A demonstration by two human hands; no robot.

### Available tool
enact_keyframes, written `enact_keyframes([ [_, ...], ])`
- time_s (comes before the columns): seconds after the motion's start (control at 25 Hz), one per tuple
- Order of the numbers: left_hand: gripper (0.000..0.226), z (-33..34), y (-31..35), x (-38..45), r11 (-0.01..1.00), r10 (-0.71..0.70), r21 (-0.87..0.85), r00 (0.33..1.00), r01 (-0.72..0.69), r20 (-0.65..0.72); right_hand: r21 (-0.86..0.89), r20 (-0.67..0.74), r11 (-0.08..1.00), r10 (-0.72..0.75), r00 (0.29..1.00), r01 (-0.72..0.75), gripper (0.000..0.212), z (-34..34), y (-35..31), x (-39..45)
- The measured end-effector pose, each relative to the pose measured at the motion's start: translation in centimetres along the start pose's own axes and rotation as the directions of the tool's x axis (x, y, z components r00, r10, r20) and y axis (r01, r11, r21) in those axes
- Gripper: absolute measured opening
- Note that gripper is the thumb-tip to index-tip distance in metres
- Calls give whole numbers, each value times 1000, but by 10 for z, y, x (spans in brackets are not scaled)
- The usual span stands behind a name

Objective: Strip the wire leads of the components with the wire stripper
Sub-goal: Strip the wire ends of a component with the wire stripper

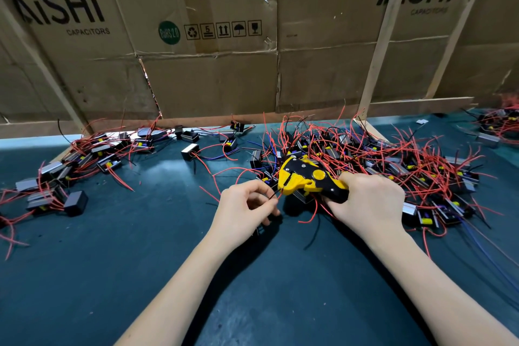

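My right hand point(370, 202) grips the handles of a yellow and black wire stripper point(304, 177), its jaws pointing left. My left hand point(244, 208) pinches thin red and black wire leads point(276, 196) just left of the jaws, and the lead ends reach into the jaws. A small black component point(273, 218) sits under my left fingers, mostly hidden. A large tangled pile of black components with red, black and blue leads point(393, 160) lies behind and right of the stripper.
A second heap of components point(78, 157) spreads across the left of the dark green mat point(140, 247). Loose single components point(190, 151) lie between the heaps. A cardboard wall with wooden battens point(219, 64) closes off the back. More wired parts point(500, 121) sit far right.
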State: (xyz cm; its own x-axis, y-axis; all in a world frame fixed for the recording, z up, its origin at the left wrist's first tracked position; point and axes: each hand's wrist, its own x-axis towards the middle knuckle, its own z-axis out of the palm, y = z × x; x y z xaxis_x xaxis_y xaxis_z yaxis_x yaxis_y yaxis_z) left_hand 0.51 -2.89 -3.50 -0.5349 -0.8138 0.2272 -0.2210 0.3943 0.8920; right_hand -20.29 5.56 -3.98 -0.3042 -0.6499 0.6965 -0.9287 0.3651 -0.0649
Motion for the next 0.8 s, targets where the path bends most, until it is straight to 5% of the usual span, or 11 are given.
enact_keyframes([
  [0.12,11,-6,1,0,987,95,131,995,-91,-28,10,-32,999,39,999,-39,46,3,9,2],
  [0.2,31,-16,-1,0,891,165,429,986,-151,2,46,-47,993,114,992,-112,50,4,14,2],
  [0.28,56,-30,-2,0,764,81,641,996,-77,23,75,-54,983,173,983,-169,49,3,17,2],
  [0.44,50,-40,-3,1,884,-66,465,997,35,50,96,-41,977,195,980,-190,47,3,20,4],
  [0.6,41,-20,-3,-1,994,-63,-71,969,83,239,105,-14,980,172,985,-169,49,3,18,2],
  [0.72,35,-28,-6,7,999,36,-5,980,-36,194,135,-27,975,180,983,-175,48,1,19,1],
  [0.8,21,-53,-12,14,982,118,161,988,-102,-97,185,-73,963,212,975,-195,47,-2,20,3],
])
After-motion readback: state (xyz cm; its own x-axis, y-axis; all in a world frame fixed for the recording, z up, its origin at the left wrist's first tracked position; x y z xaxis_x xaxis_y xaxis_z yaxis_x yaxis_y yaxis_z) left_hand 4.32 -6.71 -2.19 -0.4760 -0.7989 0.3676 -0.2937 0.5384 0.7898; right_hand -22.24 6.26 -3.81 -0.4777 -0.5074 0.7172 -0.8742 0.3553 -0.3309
